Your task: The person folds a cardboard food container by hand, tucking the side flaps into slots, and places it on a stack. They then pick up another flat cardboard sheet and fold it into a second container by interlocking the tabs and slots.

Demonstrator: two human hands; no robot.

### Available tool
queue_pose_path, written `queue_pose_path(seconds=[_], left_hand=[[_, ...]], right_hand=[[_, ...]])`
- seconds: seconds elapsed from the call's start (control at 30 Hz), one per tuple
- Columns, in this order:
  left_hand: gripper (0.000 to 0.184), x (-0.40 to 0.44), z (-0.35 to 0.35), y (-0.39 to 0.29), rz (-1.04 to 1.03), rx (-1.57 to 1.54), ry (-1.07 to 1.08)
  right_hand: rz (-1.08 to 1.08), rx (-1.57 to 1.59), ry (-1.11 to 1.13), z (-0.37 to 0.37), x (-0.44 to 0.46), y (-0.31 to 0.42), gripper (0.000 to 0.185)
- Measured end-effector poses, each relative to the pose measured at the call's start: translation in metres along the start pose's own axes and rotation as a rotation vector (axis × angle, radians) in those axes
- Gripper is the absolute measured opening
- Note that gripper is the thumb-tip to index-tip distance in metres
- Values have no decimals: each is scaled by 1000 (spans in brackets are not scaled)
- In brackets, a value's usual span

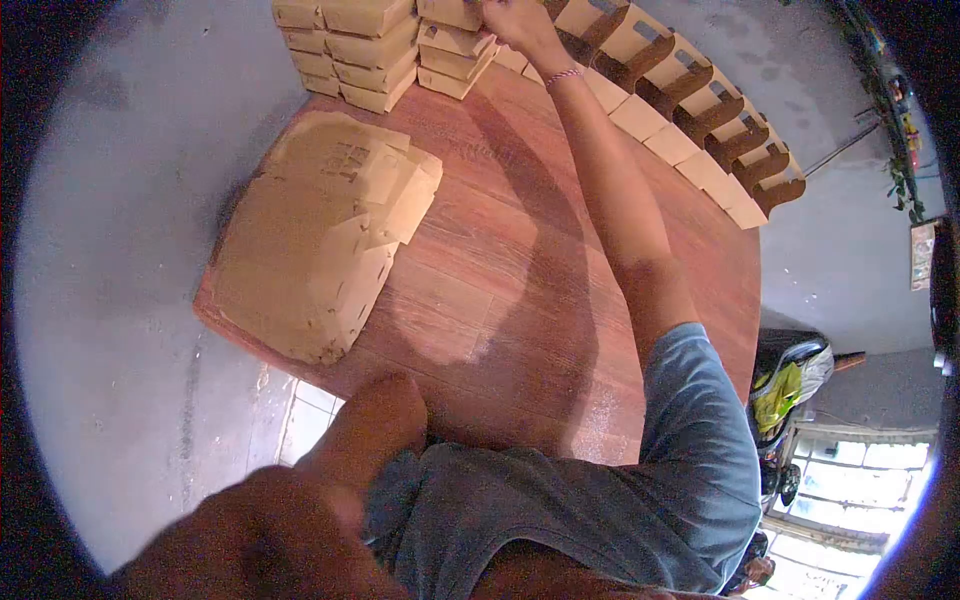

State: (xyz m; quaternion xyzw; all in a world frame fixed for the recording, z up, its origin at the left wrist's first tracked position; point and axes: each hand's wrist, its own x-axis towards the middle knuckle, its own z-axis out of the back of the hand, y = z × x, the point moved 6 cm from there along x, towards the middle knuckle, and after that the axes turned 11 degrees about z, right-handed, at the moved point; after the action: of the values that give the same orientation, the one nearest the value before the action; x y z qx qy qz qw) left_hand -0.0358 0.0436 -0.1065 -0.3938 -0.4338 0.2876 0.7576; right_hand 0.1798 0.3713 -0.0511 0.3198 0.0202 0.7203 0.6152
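Note:
My right hand [515, 28] reaches to the top edge of the view, its fingers curled at the side of the upper cardboard box [450, 12] in a stack. More folded boxes [370, 50] are piled just left of it. Flat cardboard pieces [300, 220] lie in a pile on the left part of the wooden table [480, 300]. My left hand [265, 535] is raised close to the camera at the lower left, dark and blurred; its fingers cannot be made out, nor anything in them.
A curved row of open cardboard carriers [690, 110] with handle holes lines the table's far right edge. A grey wall [110, 250] borders the left side. Beyond the right edge are a bag with yellow cloth [780, 395] and a bright window [850, 490].

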Motion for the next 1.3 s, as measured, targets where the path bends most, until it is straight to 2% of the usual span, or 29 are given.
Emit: queue_pose_path(seconds=[0.17, 0.3, 0.37, 0.4, 0.47, 0.5, 0.57, 0.6, 0.73, 0.8, 0.83, 0.9, 0.97, 1.03, 1.1, 1.17, 1.23, 1.27, 1.3], left_hand=[[20, -3, -18, 1, 60, -49, 186], [21, -4, -35, -3, 100, -91, 334], [21, -4, -45, -7, 119, -111, 412], [21, -5, -50, -9, 130, -124, 452], [22, -7, -61, -13, 152, -150, 530], [22, -9, -65, -16, 163, -163, 570], [23, -11, -77, -24, 180, -187, 646], [23, -12, -82, -27, 189, -195, 685], [24, -11, -92, -55, 207, -206, 819], [27, 16, -58, -67, 140, -190, 525], [29, -54, 71, -39, 107, -177, 376], [33, -1, 94, -53, 37, -136, 75], [37, 33, 115, -78, -41, -86, -224], [42, 27, 143, -108, -129, -42, -521], [51, 43, 111, -81, 278, 95, -319], [66, 33, 106, -19, 301, 805, -204], [82, 9, 99, 27, 335, 1051, -64], [82, -2, 100, 36, 333, 1071, -63], [86, -18, 101, 45, 419, 1075, -28]], right_hand=[[-29, 198, 40, 25, -24, 26, 72], [-49, 228, 65, 22, -25, 5, 65], [15, 131, -78, 34, -29, 1, 63], [13, 128, -78, 34, -34, -4, 63], [144, 154, -344, 52, -51, -2, 68], [143, 152, -342, 55, -62, 1, 68], [78, 112, -492, 73, -96, 6, 50], [78, 112, -494, 76, -110, 8, 50], [24, 102, -212, 70, -173, -5, 43], [-1, 42, -147, 67, -208, -14, 37], [-93, 31, -32, 67, -225, -15, 37], [-188, 6, 135, 66, -264, -17, 40], [-100, 84, 158, 56, -298, -34, 43], [-232, 225, 170, 45, -331, -58, 44], [-187, 250, 115, 38, -349, -89, 45], [-157, 290, 56, 33, -357, -93, 46], [-196, 284, 81, 41, -349, -85, 46], [-210, 244, 116, 46, -346, -76, 45], [-208, 262, 108, 45, -347, -76, 45]])
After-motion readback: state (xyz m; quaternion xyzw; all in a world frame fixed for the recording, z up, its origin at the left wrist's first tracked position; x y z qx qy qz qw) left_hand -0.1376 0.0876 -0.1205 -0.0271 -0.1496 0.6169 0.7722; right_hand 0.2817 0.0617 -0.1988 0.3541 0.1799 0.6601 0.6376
